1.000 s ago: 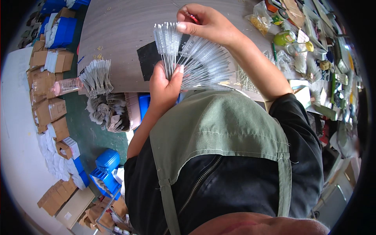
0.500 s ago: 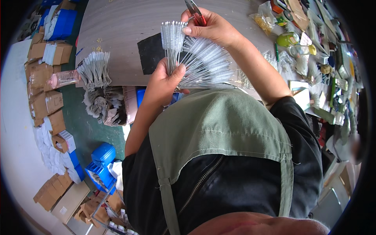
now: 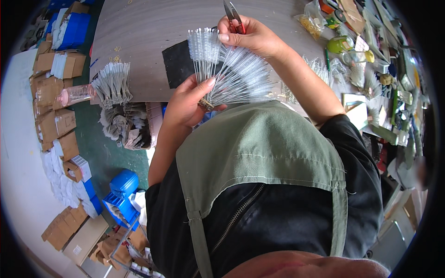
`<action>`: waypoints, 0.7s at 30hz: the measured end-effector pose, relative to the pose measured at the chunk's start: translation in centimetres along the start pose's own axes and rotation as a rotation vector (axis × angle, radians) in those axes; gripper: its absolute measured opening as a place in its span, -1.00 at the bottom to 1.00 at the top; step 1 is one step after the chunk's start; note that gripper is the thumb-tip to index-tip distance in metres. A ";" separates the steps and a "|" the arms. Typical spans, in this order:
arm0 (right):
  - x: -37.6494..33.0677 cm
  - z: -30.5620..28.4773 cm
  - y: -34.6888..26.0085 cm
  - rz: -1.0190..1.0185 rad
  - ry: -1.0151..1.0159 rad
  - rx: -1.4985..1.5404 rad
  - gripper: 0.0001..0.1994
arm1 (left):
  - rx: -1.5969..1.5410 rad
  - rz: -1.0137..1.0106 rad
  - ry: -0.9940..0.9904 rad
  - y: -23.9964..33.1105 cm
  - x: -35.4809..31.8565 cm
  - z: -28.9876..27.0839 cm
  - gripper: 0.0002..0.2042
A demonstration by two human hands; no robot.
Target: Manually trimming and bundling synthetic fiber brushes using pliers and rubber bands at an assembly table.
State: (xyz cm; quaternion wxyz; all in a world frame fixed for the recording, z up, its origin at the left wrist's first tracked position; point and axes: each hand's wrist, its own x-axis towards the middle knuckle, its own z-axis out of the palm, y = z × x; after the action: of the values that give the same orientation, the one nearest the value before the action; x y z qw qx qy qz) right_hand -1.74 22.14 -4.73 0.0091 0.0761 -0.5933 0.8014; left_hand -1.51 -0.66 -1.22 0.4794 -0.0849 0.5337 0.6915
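A thick bundle of thin wire brushes (image 3: 248, 69) with pale bristles spreads like a fan over the table's near edge. Closed around the wire stems near their looped ends is my left hand (image 3: 185, 99). My right hand (image 3: 259, 39) is at the bristle tips, thumb and finger touching the upper middle of the fan. Tucked in that same hand is a pair of red-handled scissors (image 3: 235, 19), blades pointing away from me and slightly apart. Beneath the fan's left part lies a dark flat mat (image 3: 175, 65).
Another pile of wire brushes (image 3: 112, 83) lies at the table's left edge, beside a pink clear bottle (image 3: 76, 94). Along the right stand bags, a green-yellow jar (image 3: 340, 45) and more brushes (image 3: 320, 69). Cardboard boxes (image 3: 60, 121) line the left wall.
My left hand has shifted slightly left and down the stems, uncovering the looped ends. The left group of brushes has spread wider, and the scissors have turned a little more upright.
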 end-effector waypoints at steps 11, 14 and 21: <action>0.1 -0.1 0.4 0.081 -0.012 -0.016 -0.82 | -0.003 -0.019 -0.010 0.0 -0.4 0.2 -0.71; 0.0 0.1 0.5 0.058 0.024 0.007 -0.82 | 0.003 -0.025 0.012 0.0 -0.5 0.2 -0.70; -0.3 0.2 0.2 0.071 0.005 -0.009 -0.82 | 0.026 -0.044 0.023 0.0 -0.6 0.2 -0.73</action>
State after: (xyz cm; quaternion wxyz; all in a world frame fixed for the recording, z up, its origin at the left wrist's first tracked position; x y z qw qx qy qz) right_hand -1.42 21.91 -4.86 -0.0174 0.0530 -0.5992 0.7987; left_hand -1.08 -0.80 -0.79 0.4895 -0.0983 0.5462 0.6726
